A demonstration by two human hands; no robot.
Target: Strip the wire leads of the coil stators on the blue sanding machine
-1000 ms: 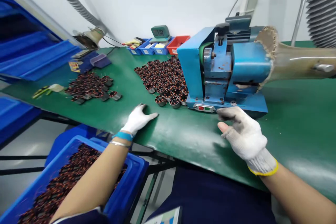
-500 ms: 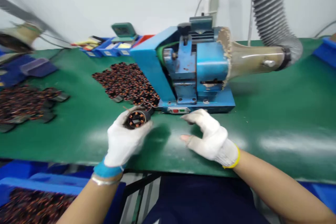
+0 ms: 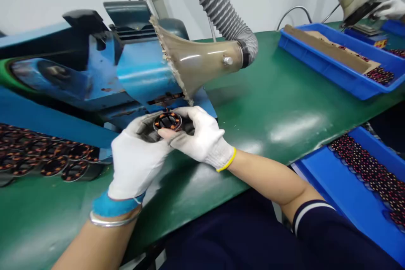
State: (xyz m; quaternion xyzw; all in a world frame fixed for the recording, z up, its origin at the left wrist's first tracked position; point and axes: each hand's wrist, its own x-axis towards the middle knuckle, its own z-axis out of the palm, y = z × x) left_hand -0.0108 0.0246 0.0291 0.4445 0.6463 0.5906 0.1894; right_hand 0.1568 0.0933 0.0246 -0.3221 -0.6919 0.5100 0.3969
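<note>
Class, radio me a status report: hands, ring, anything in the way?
Left hand and right hand both on ring. Ring close before machine; contact unclear. No obstruction visible.

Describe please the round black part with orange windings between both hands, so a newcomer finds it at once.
Find the blue metal machine with a beige funnel on its right. Directly in front, the white-gloved left hand and white-gloved right hand hold the round black part with orange windings. Unlike the similar parts on the green tabletop at left, this one is in both hands.
</note>
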